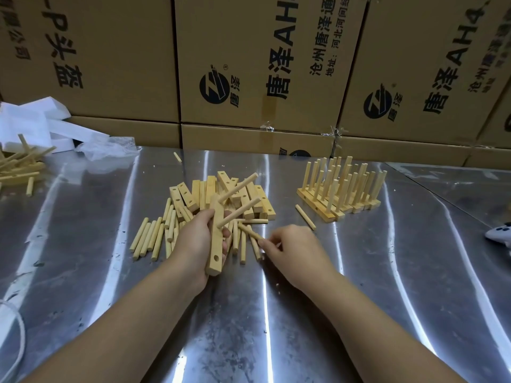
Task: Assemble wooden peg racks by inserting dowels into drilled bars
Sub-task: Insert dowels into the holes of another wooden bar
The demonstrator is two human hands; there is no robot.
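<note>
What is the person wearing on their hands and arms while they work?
Nothing that shows. The left hand and right hand are bare, with no gloves, rings or watch in sight. The left forearm and right forearm are bare too, and no sleeve comes into view down to the picture's lower edge.

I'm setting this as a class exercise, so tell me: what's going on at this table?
A person is building peg racks. The left hand grips a pale drilled wooden bar with two round dowels in it; the right hand pinches a loose wooden dowel from the pile on the shiny metal table. Finished racks stand to the right.
</note>
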